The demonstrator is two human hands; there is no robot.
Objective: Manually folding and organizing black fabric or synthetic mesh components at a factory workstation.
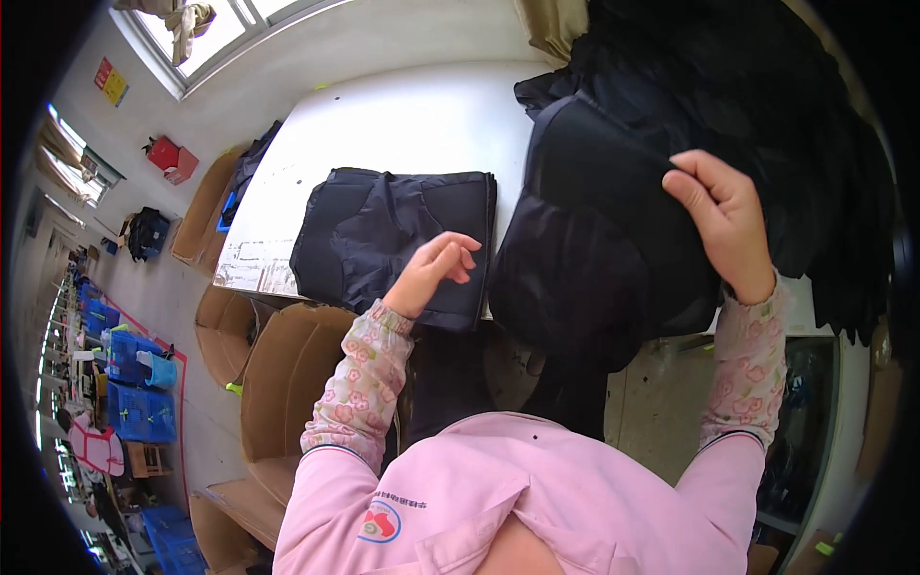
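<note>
My right hand [721, 216] pinches the right edge of a black fabric piece [599, 249] between thumb and fingers. The piece is partly raised and hangs over the table's near edge, with a smoother padded panel at its top. My left hand [436, 273] is over the right part of a flat stack of black fabric pieces [369, 230]. Its fingers are curled in and nothing shows in them. Whether it touches the stack I cannot tell. Patterned sleeve covers reach up to both wrists.
A large heap of black fabric [709, 77] covers the right of the white table [412, 115]. Open cardboard boxes [287, 402] stand at the left of the table. Further left are blue crates [142, 412] on the floor. A window [216, 38] is at the back.
</note>
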